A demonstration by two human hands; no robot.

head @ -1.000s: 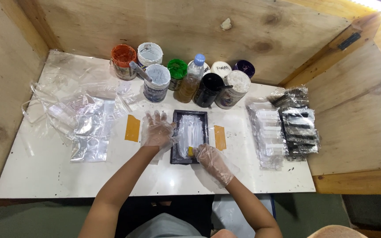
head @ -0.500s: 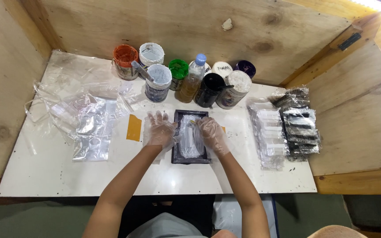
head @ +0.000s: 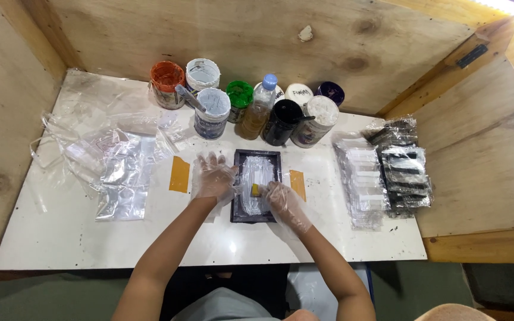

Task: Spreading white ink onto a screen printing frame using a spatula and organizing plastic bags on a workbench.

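A small dark rectangular tray (head: 269, 156) smeared with white paste lies in the middle of the white table (head: 60, 238). My left hand (head: 212, 177), in a clear glove, rests flat at the tray's left edge. In a clear glove too, my right hand (head: 285, 202) holds a small yellow scraper (head: 256, 189) against the paste near the tray's lower half. Two orange cards lie flat on either side, one at the left (head: 179, 174) and one at the right (head: 297, 184).
Several paint pots and a bottle (head: 260, 107) stand in a row at the back. Crumpled clear plastic bags (head: 114, 160) lie at the left. Packets of white and black strips (head: 388, 172) are stacked at the right. Wooden walls enclose the table.
My right hand went from the tray's lower right corner up over the tray, then came back down to its lower half with the yellow scraper. My left hand stayed at the tray's left edge.
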